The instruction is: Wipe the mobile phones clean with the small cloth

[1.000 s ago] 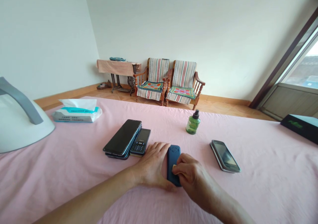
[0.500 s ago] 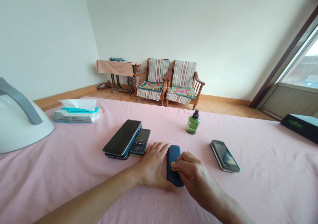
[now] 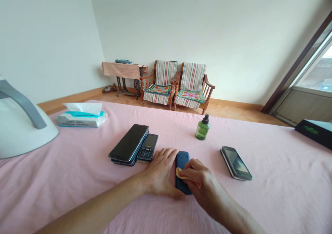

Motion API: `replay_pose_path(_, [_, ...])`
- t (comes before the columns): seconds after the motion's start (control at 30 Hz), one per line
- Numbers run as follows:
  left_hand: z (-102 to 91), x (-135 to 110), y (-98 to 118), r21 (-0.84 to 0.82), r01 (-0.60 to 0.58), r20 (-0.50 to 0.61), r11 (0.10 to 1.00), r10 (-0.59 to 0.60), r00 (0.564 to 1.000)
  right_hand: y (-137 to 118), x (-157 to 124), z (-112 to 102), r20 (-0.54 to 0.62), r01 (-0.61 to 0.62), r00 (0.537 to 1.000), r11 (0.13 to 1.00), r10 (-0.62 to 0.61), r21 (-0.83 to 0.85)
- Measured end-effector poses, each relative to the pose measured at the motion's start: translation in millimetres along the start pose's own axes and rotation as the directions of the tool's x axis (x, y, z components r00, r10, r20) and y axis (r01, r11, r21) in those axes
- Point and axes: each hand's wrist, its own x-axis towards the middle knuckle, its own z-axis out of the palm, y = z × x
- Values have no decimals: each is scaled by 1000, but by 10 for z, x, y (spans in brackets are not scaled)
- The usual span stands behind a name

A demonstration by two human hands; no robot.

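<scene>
A blue mobile phone (image 3: 182,161) lies back side up on the pink cloth. My left hand (image 3: 161,173) steadies it from the left, fingertips at its upper edge and thumb by its lower end. Pinched in my right hand (image 3: 201,175) is a small yellow cloth (image 3: 178,172), pressed against the phone's back; most of the cloth is hidden by the fingers. Just left of my left hand, a keypad phone (image 3: 147,149) rests beside a stack of dark smartphones (image 3: 129,143).
Beyond my hands stands a green spray bottle (image 3: 202,128). More phones (image 3: 237,163) lie stacked at the right. A tissue pack (image 3: 81,119) and a white, grey-handled appliance (image 3: 26,133) are on the left. A black box (image 3: 313,132) sits at the far right edge.
The yellow cloth has shifted slightly on the phone's back, and more of it shows beyond my right fingertips. My left hand keeps its place on the phone.
</scene>
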Motion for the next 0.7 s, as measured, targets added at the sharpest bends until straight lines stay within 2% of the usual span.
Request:
replay_pose_path(0.2, [40, -8, -24, 43, 27, 47, 999, -29, 998, -58, -10, -16, 35, 12, 999, 1000, -12, -9])
replay_pose_path(0.33, [66, -1, -56, 37, 29, 39, 999, -31, 999, -25, -45, 3, 96, 35, 994, 996, -43, 83])
replay_pose_path(0.43, [84, 5, -66, 30, 36, -2, 999, -36, 999, 30, -15, 38, 43, 29, 999, 994, -34, 101])
replay_pose_path(0.57, [83, 4, -61, -3, 26, -58, 1000, -26, 998, 74, 51, 63, -65, 35, 997, 999, -32, 41])
replay_pose_path(0.63, [74, 3, -59, -17, 15, -57, 1000, -16, 998, 58, 51, 49, -65, 38, 997, 999, -36, 32])
replay_pose_path(0.7, [67, 4, -61, -21, 3, -44, 1000, -4, 999, 34, 32, 32, -6, 38, 999, 998, -38, 58])
